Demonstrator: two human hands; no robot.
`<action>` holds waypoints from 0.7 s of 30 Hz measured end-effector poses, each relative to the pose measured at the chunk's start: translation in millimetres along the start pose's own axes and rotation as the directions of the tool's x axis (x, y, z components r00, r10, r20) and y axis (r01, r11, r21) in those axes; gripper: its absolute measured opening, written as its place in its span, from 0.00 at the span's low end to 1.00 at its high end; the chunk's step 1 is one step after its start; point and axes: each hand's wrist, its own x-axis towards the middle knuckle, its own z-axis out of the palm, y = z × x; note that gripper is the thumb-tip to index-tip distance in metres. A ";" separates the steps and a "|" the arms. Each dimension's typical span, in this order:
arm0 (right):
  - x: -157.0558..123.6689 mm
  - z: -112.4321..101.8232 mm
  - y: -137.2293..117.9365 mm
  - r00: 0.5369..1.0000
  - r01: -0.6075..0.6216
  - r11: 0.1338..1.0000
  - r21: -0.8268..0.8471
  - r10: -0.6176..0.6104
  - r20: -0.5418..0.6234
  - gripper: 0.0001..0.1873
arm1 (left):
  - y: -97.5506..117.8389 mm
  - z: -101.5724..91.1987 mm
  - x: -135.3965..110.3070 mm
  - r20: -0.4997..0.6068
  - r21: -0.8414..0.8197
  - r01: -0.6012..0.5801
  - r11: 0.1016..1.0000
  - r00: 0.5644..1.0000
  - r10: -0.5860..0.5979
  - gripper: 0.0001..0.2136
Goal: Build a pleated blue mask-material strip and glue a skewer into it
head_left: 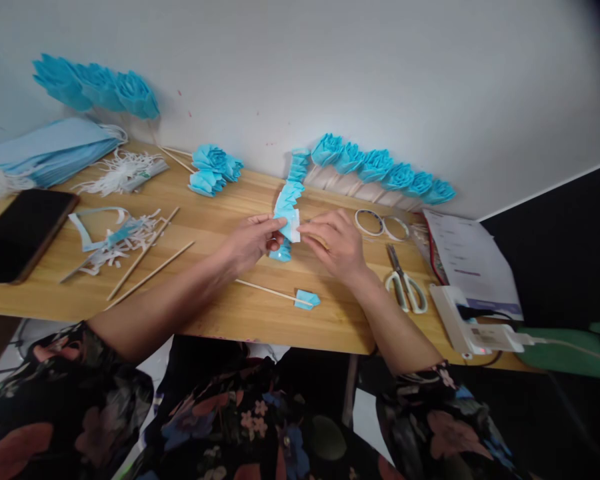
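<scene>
My left hand (pixel 250 243) pinches a small light blue piece of mask-like fabric (pixel 291 227) with a whitish right side, its thumb lying on top. From the right, the fingertips of my right hand (pixel 336 243) close on the pale edge of that same piece. Beneath and beyond it runs a row of overlapping blue petals (pixel 299 168) reaching toward the wall; one more blue petal piece (pixel 281 253) shows just below my left fingers. Nearer to me lies a thin stick (pixel 263 289) with a folded blue petal (pixel 307 299) at its tip.
Blue fabric flowers (pixel 375 163) on sticks lean along the wall. Scissors (pixel 405 283), tape rolls (pixel 370 223) and a power strip (pixel 457 320) lie to the right. On the left are a phone (pixel 23 233), masks (pixel 55 150), white scraps (pixel 120 250) and loose sticks (pixel 153 273).
</scene>
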 end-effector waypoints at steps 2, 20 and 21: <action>-2.7 5.7 2.1 1.000 -0.007 1.000 0.007 0.007 0.008 0.11 | -0.7 0.0 -0.1 0.010 0.010 0.001 1.000 1.000 -0.001 0.09; -12.7 18.7 -8.8 0.897 -0.375 0.795 0.477 0.440 -0.028 0.02 | -13.6 -5.7 2.7 0.038 0.291 -0.213 0.933 0.977 0.212 0.16; -12.4 18.6 -9.1 0.886 -0.391 0.774 0.499 0.463 -0.023 0.02 | -13.8 -5.9 2.8 0.042 0.299 -0.219 0.929 0.975 0.216 0.16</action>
